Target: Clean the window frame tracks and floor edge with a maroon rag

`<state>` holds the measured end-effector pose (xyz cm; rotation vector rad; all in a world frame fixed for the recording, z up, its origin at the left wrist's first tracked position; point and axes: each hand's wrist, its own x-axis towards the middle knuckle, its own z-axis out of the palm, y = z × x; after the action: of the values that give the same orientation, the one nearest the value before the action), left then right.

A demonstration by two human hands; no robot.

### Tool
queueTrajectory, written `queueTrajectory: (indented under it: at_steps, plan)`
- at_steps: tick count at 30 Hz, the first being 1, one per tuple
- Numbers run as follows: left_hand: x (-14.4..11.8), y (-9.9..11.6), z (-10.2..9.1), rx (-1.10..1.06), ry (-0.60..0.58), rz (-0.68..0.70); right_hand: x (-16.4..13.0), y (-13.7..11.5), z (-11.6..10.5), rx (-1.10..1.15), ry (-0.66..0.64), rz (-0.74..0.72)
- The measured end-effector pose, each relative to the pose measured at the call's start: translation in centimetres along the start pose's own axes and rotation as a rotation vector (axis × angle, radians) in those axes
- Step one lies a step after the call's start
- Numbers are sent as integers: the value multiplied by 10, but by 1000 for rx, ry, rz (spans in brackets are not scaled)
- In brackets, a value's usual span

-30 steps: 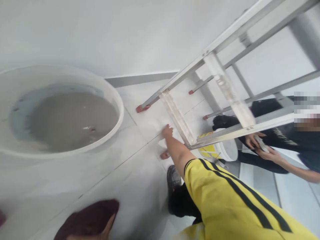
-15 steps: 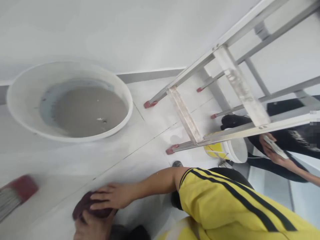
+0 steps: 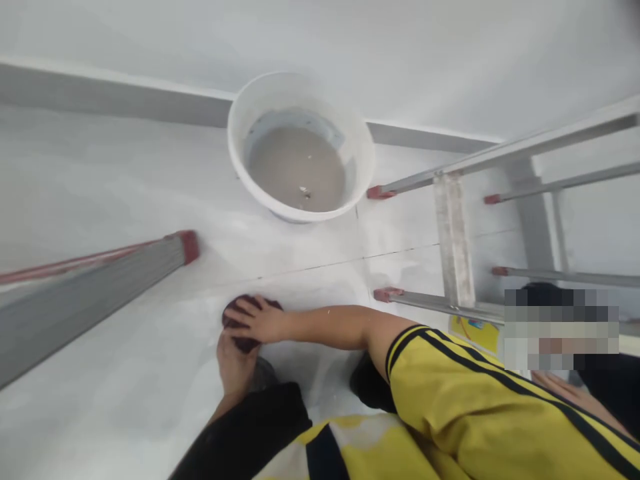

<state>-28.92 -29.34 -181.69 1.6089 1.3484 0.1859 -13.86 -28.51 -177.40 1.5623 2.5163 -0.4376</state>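
Both hands are down on the dark maroon cloth (image 3: 249, 319), which sits on the white tiled floor (image 3: 125, 373) just below a grout line, well short of the white basin (image 3: 300, 150) of grey water by the wall. Right hand (image 3: 260, 319) lies flat across the cloth, fingers spread, pressing rather than clutching; left hand (image 3: 234, 363) bears on its near edge, its grip too hidden to tell. Best wiped with even, flat pressure, overlapping strokes. Bunched, damp-looking, that cloth. Stepladder (image 3: 453, 240) stands right.

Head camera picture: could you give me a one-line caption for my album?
Both hands, right hand and left hand, press a dark red cloth onto the white tiled floor near a basin.
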Motion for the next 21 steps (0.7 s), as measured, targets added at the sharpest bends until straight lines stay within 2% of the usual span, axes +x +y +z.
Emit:
queueTrajectory:
  at_steps: [1, 4, 8, 10, 12, 18, 21]
  plan:
    - [-2, 4, -1, 14, 26, 12, 3, -2, 1, 39, -35, 30]
    - [-3, 11, -3, 58, -4, 8, 11, -8, -2, 120, -106, 121]
    - [4, 16, -2, 123, -78, -15, 7, -3, -10, 127, -177, 127]
    - [10, 26, 2, 109, -116, 5, -1, 5, -17, 95, -201, 138]
    - [17, 43, 8, 43, -158, 36, -12, 17, -25, 56, -225, 183]
    - [42, 112, 34, -234, -305, 97, -52, 67, -53, -80, -295, 347]
    - [56, 132, 32, -335, -387, 151, -75, 85, -63, -129, -329, 394]
